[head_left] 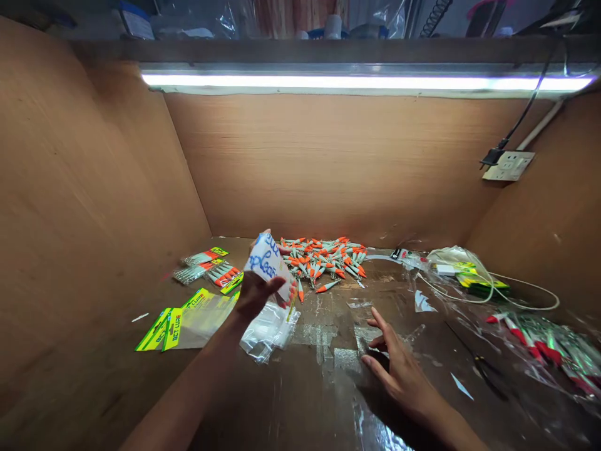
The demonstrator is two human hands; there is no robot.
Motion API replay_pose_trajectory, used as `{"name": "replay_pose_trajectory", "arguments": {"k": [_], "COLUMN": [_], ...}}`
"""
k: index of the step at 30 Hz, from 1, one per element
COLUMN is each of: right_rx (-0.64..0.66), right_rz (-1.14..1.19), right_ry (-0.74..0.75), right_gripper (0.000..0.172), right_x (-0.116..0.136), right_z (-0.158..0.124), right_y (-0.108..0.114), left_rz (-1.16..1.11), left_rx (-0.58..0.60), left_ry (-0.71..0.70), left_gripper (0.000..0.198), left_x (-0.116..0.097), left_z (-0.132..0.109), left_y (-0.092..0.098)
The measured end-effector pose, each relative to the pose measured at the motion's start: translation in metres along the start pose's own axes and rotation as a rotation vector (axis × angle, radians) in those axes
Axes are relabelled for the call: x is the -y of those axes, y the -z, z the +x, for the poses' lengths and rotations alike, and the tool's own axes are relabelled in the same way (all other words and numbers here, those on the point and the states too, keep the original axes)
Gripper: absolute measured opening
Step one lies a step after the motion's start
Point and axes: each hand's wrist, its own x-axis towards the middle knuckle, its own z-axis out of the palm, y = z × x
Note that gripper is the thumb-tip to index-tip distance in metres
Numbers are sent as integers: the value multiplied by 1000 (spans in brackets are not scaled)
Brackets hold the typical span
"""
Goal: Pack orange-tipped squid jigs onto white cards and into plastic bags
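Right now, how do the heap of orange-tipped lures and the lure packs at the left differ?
The heap of orange-tipped lures lies loose; the lure packs hold theirs in clear bags. The heap's lures point many ways; the packs' lures lie side by side. Both show orange and pale colours.

In my left grip I hold a white packet, tilted, blue handwriting slanting across its broad face, only partly readable. It stands at the left edge of the lure pile; orange-red tips show by its lower right corner, and whether they sit inside or behind it I cannot tell. The pile's slim lures are pale with orange ends, heaped every which way, a few lying loose just in front. Nearer me than the pile, and left of it, clear plastic bags lie flat, creased and shiny.
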Motion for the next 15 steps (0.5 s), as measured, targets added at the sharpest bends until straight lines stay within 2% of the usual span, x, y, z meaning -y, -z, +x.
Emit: {"name": "replay_pose_trajectory", "arguments": {"k": [3,7,11,13,15], "right_rx": [-6,24,54,73,153], "right_rz": [49,128,149,192,296], "right_ry": [-6,65,227,295,324], "right_gripper": [74,68,71,75,76], "right_x": [-2,17,63,84,96], "right_z": [3,20,63,92,122], "right_y": [1,7,11,7,-2], "left_rz": [-297,-518,-645,-674,-720], "left_rx": [67,306,457,503,529], "left_ry": [107,319,436,497,540], "left_gripper": [69,69,78,78,78], "left_x": [8,24,46,57,67], "left_z": [-8,-33,-54,-59,-62], "left_y": [2,-9,-19,-18,-15]}}
